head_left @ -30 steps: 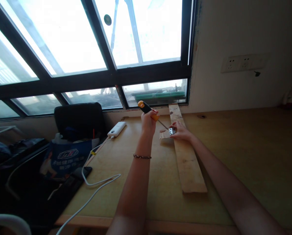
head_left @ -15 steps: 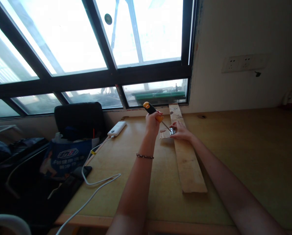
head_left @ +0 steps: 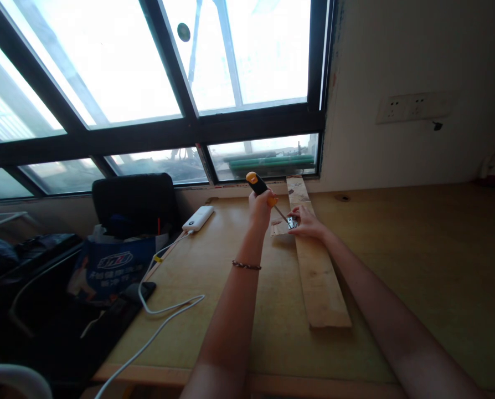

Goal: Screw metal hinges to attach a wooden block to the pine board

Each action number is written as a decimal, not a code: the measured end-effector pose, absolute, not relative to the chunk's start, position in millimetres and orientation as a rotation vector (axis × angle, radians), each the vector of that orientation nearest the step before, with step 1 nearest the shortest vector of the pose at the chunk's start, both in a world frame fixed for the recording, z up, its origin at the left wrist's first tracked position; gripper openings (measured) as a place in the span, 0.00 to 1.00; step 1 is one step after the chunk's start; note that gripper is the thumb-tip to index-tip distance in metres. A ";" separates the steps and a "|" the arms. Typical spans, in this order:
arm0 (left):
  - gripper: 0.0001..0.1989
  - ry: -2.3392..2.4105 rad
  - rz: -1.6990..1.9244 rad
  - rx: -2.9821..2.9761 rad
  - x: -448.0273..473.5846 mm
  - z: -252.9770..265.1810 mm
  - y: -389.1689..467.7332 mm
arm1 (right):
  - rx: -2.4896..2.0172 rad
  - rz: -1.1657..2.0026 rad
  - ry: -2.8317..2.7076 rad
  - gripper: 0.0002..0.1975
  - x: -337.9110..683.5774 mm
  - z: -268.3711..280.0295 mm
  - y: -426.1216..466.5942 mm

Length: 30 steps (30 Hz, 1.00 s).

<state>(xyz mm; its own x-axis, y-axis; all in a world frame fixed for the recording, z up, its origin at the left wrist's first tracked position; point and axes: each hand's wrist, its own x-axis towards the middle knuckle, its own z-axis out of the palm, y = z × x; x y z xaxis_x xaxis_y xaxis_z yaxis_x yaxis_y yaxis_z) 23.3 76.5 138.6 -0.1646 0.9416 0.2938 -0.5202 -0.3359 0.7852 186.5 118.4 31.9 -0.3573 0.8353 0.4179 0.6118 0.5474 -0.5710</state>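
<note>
Left hand [head_left: 261, 209] wrapped around a black-and-yellow screwdriver [head_left: 256, 182], shaft slanting down, tip at a shiny metal fitting [head_left: 292, 222]; can't tell from here if it's seated. Right hand [head_left: 308, 224] has thumb and fingers closed about that fitting, which sits where a small wood piece [head_left: 278, 228] meets the long board [head_left: 321, 280]. Board lies on the table [head_left: 417, 266]. White power bank [head_left: 198, 219] near the table's left edge, cable attached.

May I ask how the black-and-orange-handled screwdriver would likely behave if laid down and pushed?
The black-and-orange-handled screwdriver would probably stay stiff, given its straight shaft. Its thicker handle suggests weight there, so it may swivel.
</note>
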 end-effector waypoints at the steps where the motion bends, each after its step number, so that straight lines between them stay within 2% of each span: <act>1: 0.07 0.676 1.729 0.974 23.8 136.8 78.1 | -1.163 0.412 -2.095 0.30 186.5 32.1 118.2; 12: 0.14 0.830 1.773 1.117 26.3 129.5 82.1 | -1.146 0.397 -2.100 0.30 186.6 30.4 120.5; 20: 0.14 0.708 1.801 1.053 24.8 146.0 71.7 | -1.143 0.391 -2.102 0.31 187.1 29.3 122.3; 30: 0.12 0.705 1.723 1.039 32.2 140.9 69.6 | -1.146 0.424 -2.104 0.30 187.6 29.0 121.4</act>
<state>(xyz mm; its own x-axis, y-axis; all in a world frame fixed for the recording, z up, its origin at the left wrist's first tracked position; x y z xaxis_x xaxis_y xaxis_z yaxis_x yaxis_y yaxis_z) 32.2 69.6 140.9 -0.1680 0.9312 0.3234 -0.4371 -0.3644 0.8223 187.6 121.4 29.0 -0.3688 0.8299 0.4187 0.6029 0.5564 -0.5717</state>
